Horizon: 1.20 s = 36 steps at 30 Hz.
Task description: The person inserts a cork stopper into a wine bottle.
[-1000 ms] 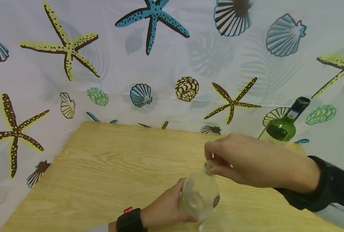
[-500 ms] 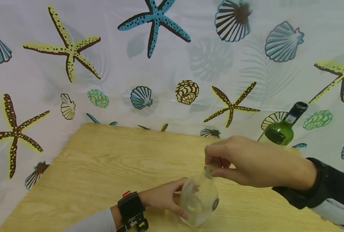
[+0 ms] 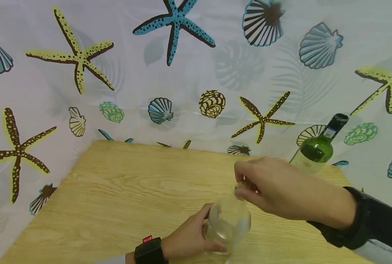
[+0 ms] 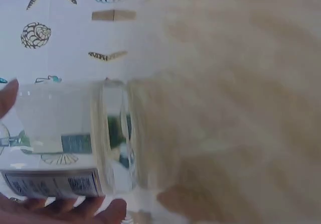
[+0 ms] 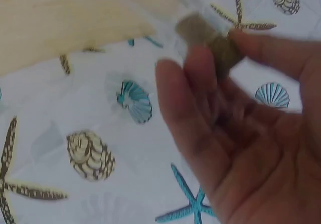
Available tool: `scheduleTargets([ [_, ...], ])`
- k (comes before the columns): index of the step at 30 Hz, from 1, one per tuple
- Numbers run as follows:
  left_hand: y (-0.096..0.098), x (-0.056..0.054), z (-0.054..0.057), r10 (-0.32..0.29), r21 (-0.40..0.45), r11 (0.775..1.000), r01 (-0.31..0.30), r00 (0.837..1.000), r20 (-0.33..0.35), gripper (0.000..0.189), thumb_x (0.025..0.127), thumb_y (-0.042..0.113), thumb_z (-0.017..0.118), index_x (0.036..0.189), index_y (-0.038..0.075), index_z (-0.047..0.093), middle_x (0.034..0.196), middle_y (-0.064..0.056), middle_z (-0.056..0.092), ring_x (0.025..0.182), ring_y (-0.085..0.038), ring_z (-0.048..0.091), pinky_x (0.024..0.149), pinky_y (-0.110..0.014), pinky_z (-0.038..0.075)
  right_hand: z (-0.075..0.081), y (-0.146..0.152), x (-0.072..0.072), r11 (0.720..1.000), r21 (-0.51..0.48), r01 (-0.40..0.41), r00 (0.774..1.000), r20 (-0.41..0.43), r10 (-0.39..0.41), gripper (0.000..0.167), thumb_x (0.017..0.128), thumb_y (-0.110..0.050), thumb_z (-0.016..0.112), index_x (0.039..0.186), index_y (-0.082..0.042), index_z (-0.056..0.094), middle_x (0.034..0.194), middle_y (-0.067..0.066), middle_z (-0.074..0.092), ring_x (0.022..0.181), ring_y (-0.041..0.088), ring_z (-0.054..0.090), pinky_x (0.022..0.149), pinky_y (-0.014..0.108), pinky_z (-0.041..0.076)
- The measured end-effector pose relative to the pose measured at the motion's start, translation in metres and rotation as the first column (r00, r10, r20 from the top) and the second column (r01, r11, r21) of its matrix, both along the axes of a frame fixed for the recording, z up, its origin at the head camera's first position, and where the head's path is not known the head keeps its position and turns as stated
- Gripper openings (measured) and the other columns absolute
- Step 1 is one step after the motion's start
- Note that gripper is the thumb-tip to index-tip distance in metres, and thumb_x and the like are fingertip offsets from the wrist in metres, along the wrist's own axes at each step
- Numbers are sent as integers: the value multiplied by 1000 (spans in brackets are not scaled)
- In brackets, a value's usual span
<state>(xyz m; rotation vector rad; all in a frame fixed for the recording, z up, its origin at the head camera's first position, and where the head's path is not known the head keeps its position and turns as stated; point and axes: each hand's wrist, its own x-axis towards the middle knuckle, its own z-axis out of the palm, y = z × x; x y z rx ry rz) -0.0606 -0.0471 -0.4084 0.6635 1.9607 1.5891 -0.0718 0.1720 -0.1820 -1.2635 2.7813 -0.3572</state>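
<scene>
My left hand [image 3: 193, 236] grips a clear glass bottle [image 3: 227, 223] low on its round body. In the left wrist view the bottle [image 4: 60, 118] carries a printed label [image 4: 52, 182], with fingertips [image 4: 85, 209] curled along its underside. Over the bottle's mouth my right hand [image 3: 275, 183] pinches a cork stopper between thumb and fingers. The right wrist view shows that brown cork [image 5: 223, 53], its lower part seen through the glass neck. In the head view the right fingers hide most of it.
A green wine bottle [image 3: 318, 148] stands behind my right hand at the back right of the wooden table [image 3: 126, 183]. A white cloth [image 3: 123, 84] printed with starfish and shells hangs along the table's back and sides.
Half a second ago my left fingers were spread looser at the bottle; now they wrap it again. The bottle has turned, so its dark round spot no longer shows. The right hand stays on the cork.
</scene>
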Motion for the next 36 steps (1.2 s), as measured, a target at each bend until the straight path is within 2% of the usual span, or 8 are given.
scheduleTargets([
  [4, -3, -15, -2, -103, 3, 995, 103, 993, -49, 90, 84, 35, 83, 152, 42, 24, 148, 14, 41, 138, -14, 43, 110, -42, 42, 8, 6, -8, 994, 45, -97, 993, 71, 93, 16, 95, -29, 72, 107, -23, 63, 85, -20, 57, 70, -5, 52, 60, 19, 49],
  [7, -3, -26, -2, -176, 33, 983, 179, 981, -86, 93, 85, 33, 83, 153, 44, 22, 150, 16, 39, 140, -10, 39, 115, -45, 35, 10, 8, -13, 989, 15, -148, 983, 113, 145, 13, 97, -28, 70, 107, -23, 64, 86, -19, 58, 70, -5, 52, 60, 19, 50],
  [12, -2, -31, 0, -196, 52, 978, 201, 978, -75, 89, 85, 30, 83, 152, 41, 26, 146, 14, 43, 137, -8, 42, 114, -41, 36, 6, 7, -17, 980, -76, -186, 972, 135, 195, 7, 99, -26, 67, 96, -22, 62, 82, -18, 58, 66, -5, 50, 56, 18, 48],
  [20, 3, -25, 0, -112, 46, 992, 116, 991, -74, 87, 86, 33, 82, 152, 41, 26, 147, 14, 43, 136, -10, 44, 113, -47, 38, 0, 6, -14, 987, -125, -101, 991, 70, 110, 11, 97, -25, 69, 90, -21, 62, 76, -18, 60, 60, -8, 50, 51, 18, 46],
  [26, 5, -24, 1, -95, 33, 995, 98, 992, -86, 88, 86, 32, 82, 152, 40, 26, 148, 13, 42, 136, -10, 44, 112, -46, 40, -3, 11, -13, 988, -138, -65, 992, 98, 79, 10, 98, -29, 68, 94, -21, 63, 76, -19, 59, 62, -7, 51, 52, 18, 47],
  [29, 3, -24, 1, -102, 31, 994, 105, 991, -84, 88, 86, 30, 83, 152, 40, 26, 147, 13, 43, 135, -10, 46, 110, -42, 42, -10, 15, -9, 989, -140, -42, 995, 85, 55, 17, 98, -37, 66, 103, -21, 63, 77, -20, 56, 66, -6, 51, 55, 19, 48],
  [31, 0, -24, 2, -114, 28, 993, 117, 991, -73, 88, 86, 28, 83, 152, 40, 26, 147, 12, 44, 134, -10, 47, 108, -38, 44, -18, 19, -4, 991, -130, -10, 998, 53, 17, 29, 97, -44, 65, 113, -20, 62, 82, -19, 56, 70, -5, 52, 58, 19, 48],
  [36, -11, -25, 9, -171, 3, 985, 171, 983, -62, 92, 87, 27, 81, 155, 39, 21, 151, 10, 41, 133, -10, 48, 102, -30, 48, -52, 30, 10, 989, -140, 52, 999, 15, -51, 57, 92, -53, 67, 137, -21, 50, 110, -13, 59, 91, 1, 58, 67, 24, 53],
])
